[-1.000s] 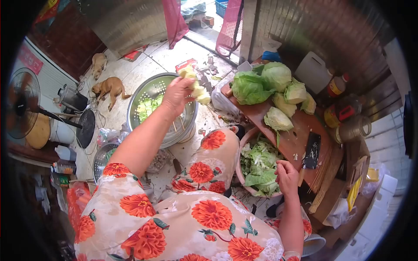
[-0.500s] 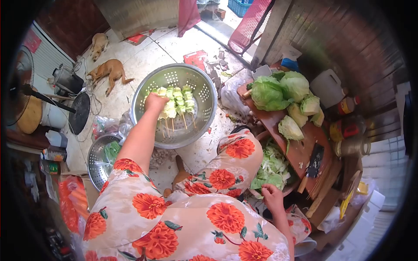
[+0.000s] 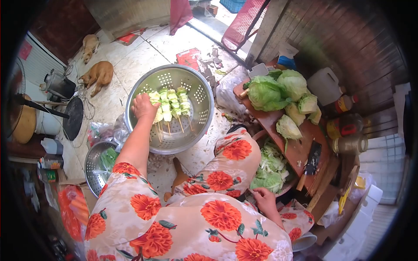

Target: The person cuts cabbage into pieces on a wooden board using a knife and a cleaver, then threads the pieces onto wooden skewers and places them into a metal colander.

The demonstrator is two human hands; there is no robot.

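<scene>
"tiled floor (image 3: 161, 48) is stretching out under everything, and two dogs (image 3: 102, 75) (image 3: 90, 45) are lying off to the left. where are the skewers (image 3: 175, 106) sitting?"

"they're lying side by side in the big colander (image 3: 183, 139), leafy ends pointing away from the person, bare sticks running back toward the body."

"which hand is nearer?"

"the left hand (image 3: 145, 108). it's reaching in at the left end of the row, so most of the skewers are lying just to its right."

"is its grip clamping on one?"

"i can't tell. the back of the hand is facing up and hiding what the fingertips are doing, though the fingers are spreading a bit and the thumb side is resting against the leafy ends."

"and the right hand (image 3: 265, 201)?"

"it's hanging low by the lap, near the cut leaves (image 3: 272, 172) in the tub (image 3: 287, 187). its fingers are curling; i'm seeing nothing in them, but i can't tell whether the tips are meeting."

"anything standing between?"

"the bent leg (image 3: 237, 150) is coming between the right hand and the colander. the left side is staying clear of it, only the colander's rim is rising under that forearm."

"and beyond the tub?"

"the board (image 3: 300, 148) is holding cabbages (image 3: 266, 93) and a cleaver (image 3: 312, 158)."
</scene>
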